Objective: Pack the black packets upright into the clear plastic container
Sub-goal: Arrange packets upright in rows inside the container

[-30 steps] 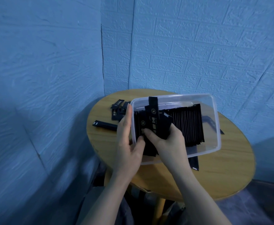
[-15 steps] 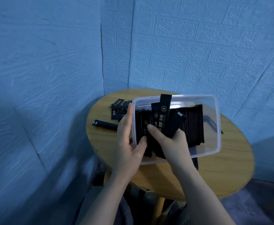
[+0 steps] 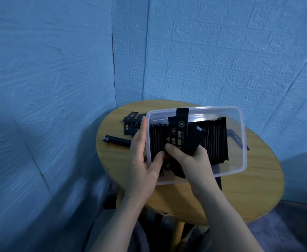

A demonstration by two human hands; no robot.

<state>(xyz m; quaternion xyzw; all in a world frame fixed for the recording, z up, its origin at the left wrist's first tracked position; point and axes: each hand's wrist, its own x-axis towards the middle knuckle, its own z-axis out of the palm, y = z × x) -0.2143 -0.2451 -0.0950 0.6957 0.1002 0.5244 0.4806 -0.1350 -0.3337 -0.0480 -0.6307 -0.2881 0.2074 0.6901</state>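
Round wooden desk (image 3: 240, 188): its near edge is hidden behind your forearms. The clear plastic container (image 3: 240, 128) sits tilted on it, w/ a row of black packets (image 3: 214, 140) upright inside, long axes vertical; the lower ends are hard to make out. Your left hand (image 3: 141, 160) clasps the container's left wall. Your right hand (image 3: 191, 160) is closed on a fanned bunch (image 3: 180, 131), raised higher vs 1 s ago, tips pointing up. Loose packets (image 3: 131, 124) lie on the desk beyond.
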